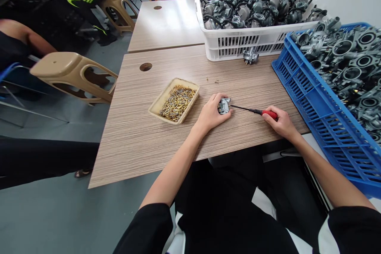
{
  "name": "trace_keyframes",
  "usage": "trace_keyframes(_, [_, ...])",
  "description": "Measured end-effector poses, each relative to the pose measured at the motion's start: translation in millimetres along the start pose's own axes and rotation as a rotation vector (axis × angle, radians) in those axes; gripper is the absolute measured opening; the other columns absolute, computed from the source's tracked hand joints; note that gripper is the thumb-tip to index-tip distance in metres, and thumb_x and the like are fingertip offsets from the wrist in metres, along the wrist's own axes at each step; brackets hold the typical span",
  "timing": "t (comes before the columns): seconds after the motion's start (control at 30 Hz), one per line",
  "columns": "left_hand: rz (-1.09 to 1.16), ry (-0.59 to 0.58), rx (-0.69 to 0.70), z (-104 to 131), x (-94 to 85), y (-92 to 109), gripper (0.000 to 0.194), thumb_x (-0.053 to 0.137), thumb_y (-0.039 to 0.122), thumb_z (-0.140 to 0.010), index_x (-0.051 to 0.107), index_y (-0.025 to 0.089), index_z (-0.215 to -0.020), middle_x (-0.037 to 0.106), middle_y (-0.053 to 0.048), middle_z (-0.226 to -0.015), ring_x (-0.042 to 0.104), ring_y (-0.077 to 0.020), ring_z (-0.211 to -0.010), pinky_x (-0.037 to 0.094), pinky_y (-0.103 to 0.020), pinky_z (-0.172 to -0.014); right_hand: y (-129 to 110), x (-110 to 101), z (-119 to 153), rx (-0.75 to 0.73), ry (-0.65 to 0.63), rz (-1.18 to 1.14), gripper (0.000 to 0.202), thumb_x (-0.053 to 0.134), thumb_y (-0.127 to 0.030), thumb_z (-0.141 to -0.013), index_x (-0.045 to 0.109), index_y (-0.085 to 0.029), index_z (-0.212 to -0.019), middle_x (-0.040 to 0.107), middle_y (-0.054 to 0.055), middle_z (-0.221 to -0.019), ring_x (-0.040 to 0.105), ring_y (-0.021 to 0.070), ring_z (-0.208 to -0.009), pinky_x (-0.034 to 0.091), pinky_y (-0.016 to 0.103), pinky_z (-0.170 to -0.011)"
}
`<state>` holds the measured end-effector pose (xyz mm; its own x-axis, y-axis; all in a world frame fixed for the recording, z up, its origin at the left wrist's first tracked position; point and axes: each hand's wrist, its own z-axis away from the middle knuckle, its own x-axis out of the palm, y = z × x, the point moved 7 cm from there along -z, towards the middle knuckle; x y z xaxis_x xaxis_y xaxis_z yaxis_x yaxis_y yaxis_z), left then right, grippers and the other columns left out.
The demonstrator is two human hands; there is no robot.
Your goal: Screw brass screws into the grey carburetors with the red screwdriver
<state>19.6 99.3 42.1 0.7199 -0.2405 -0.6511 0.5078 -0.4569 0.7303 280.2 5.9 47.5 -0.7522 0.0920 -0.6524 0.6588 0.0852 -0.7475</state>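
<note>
My left hand [213, 112] is closed around a small grey metal carburetor body [224, 106] and steadies it on the wood-grain table. In my right hand [281, 122] is a screwdriver [268, 114] with a red and black handle. Its dark shaft points left, and the tip meets the right side of the carburetor; whether it sits in a screw is too small to tell. Left of my left hand stands a cream plastic tub [154, 110] holding many small brass and grey metal pieces [178, 102]. A few tiny brass parts [216, 81] lie loose on the tabletop beyond my hands.
A white crate [238, 41] full of carburetors with black hoses stands at the back, one carburetor [251, 56] in front of it. At right, a blue crate [321, 107] is heaped with carburetor bodies. Beige stools [62, 67] and other people are at left; another person sits behind the white crate.
</note>
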Motion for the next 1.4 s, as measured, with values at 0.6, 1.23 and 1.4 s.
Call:
trace_keyframes(0.6, [-0.004, -0.002, 0.007, 0.1, 0.5, -0.5, 0.043, 0.073, 0.035, -0.087, 0.059, 0.026, -0.126, 0.068, -0.006, -0.128, 0.066, -0.0278, -0.120, 0.055, -0.042, -0.106, 0.1, 0.3, -0.2, -0.002, -0.007, -0.013, 0.035, 0.064, -0.055, -0.097, 0.065, -0.022, -0.086, 0.058, 0.000, -0.074, 0.050, 0.0180, -0.067, 0.040, 0.033, -0.067])
trace_keyframes(1.23, [-0.009, -0.006, 0.014, 0.1, 0.0, 0.4, 0.042, 0.071, 0.035, -0.088, 0.058, 0.026, -0.126, 0.067, -0.006, -0.128, 0.065, -0.0269, -0.121, 0.054, -0.040, -0.106, 0.0, 0.7, -0.5, -0.003, 0.000, -0.019, 0.034, 0.064, -0.055, -0.096, 0.063, -0.023, -0.085, 0.057, 0.000, -0.073, 0.049, 0.0178, -0.067, 0.040, 0.032, -0.066])
trace_keyframes(1.4, [0.008, -0.010, 0.001, 0.2, -0.1, 1.0, 0.042, 0.072, 0.035, -0.087, 0.058, 0.026, -0.126, 0.067, -0.006, -0.128, 0.064, -0.0272, -0.123, 0.053, -0.041, -0.108, -0.5, 0.4, -0.7, 0.001, 0.002, -0.012, 0.036, 0.064, -0.057, -0.096, 0.063, -0.023, -0.084, 0.058, 0.000, -0.073, 0.049, 0.0179, -0.067, 0.040, 0.033, -0.067])
